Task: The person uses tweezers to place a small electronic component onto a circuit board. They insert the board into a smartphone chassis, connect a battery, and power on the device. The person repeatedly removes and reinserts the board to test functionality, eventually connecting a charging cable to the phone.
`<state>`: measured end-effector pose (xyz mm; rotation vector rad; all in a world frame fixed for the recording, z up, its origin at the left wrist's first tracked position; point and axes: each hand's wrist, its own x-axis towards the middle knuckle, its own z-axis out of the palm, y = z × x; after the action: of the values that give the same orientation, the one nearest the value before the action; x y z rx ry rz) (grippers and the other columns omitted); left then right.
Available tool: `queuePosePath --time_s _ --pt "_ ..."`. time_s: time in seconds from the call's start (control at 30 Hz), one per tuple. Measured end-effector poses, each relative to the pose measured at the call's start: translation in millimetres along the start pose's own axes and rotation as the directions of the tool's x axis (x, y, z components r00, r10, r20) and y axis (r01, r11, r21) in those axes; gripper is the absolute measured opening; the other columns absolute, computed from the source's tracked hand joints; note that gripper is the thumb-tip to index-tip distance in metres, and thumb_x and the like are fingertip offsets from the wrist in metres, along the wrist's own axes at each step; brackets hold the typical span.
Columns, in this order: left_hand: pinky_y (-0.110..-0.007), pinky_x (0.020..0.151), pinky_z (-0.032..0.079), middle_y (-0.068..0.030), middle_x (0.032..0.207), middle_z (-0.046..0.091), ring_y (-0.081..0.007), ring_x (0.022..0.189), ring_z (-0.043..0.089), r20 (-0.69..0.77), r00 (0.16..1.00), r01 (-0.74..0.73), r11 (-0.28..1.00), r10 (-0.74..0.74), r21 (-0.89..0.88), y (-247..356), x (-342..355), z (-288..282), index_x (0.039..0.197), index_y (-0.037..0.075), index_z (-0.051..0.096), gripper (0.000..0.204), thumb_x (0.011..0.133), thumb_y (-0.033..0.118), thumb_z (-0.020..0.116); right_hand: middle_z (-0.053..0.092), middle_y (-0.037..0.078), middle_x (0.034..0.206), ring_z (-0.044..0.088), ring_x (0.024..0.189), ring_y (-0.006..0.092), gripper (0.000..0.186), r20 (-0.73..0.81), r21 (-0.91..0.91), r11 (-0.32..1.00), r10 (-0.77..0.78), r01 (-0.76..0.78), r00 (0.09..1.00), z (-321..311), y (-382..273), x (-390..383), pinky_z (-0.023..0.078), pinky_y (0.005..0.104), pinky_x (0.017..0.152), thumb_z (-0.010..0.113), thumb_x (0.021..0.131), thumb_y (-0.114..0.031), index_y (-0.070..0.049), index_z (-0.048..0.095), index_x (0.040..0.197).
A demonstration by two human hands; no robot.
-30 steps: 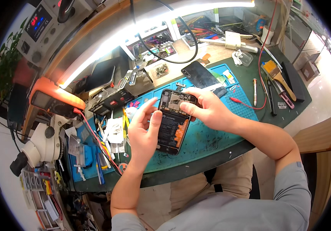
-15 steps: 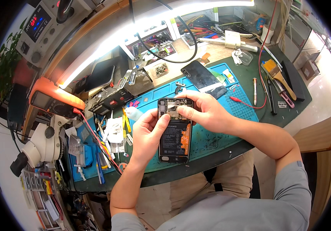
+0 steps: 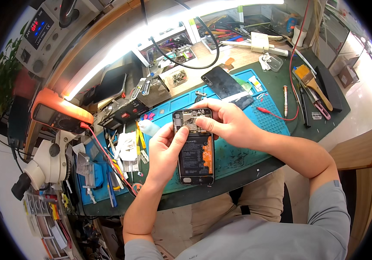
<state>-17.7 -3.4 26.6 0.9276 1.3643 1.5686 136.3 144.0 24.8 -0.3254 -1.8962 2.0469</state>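
Note:
An opened smartphone (image 3: 194, 160) is held between both hands over the blue mat, its dark battery with an orange label showing and its bare circuit board at the far end. My left hand (image 3: 167, 149) grips the left edge, the thumb lying on the lower part of the board. On the right, my right hand (image 3: 227, 122) is closed round the far right corner, its thumb pressing the board. Both thumbs hide parts of the board. Just beyond my hands lies a dark phone back cover (image 3: 226, 83).
At the left stand an orange multimeter (image 3: 60, 110) and a white microscope part (image 3: 49, 158). The blue repair mat (image 3: 242, 151) lies under my hands. To the right are a screwdriver (image 3: 285, 100), a red probe lead (image 3: 265, 110) and a brush (image 3: 308, 78). A black cable loop hangs ahead.
The phone has shifted slightly left within the view, with both hands still on it. My thumbs stay on the circuit board, with little other movement.

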Motion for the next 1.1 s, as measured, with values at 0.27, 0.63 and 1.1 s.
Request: queuePosePath --time_s 0.27,0.63,1.1 --pt "-0.022 0.081 0.051 -0.0058 0.106 0.069 -0.0071 0.092 0.063 -0.066 0.996 -0.061 0.998 0.061 0.004 -1.0 0.1 -0.5 0.121 -0.003 0.063 0.027 0.101 0.015 0.063 0.067 0.003 0.113 0.06 0.096 0.0056 0.037 0.031 0.019 0.998 -0.059 0.058 0.998 -0.9 -1.1 1.2 0.051 0.0252 0.077 0.06 0.1 -0.013 -0.001 0.051 0.134" --pt "-0.027 0.094 0.049 -0.0078 0.115 0.067 -0.0109 0.104 0.062 -0.027 0.999 -0.022 0.999 0.021 -0.047 0.8 -0.5 0.1 0.126 -0.005 0.06 0.03 0.1 0.01 0.061 0.067 0.006 0.114 0.06 0.102 0.0081 0.041 -0.006 0.019 0.997 -0.076 0.076 0.997 -2.5 3.3 3.3 0.05 0.028 0.09 0.06 0.098 -0.007 0.001 0.049 0.136" --pt "-0.027 0.094 0.048 -0.0086 0.116 0.067 -0.0116 0.105 0.062 -0.024 0.998 -0.055 0.998 0.054 -0.013 -0.7 -1.9 -2.6 0.127 -0.006 0.059 0.032 0.097 0.005 0.06 0.066 0.005 0.112 0.06 0.103 0.0082 0.04 -0.012 -0.065 0.994 -0.087 0.086 0.996 -1.5 1.6 1.5 0.05 0.0283 0.09 0.057 0.094 -0.005 0.001 0.051 0.133"
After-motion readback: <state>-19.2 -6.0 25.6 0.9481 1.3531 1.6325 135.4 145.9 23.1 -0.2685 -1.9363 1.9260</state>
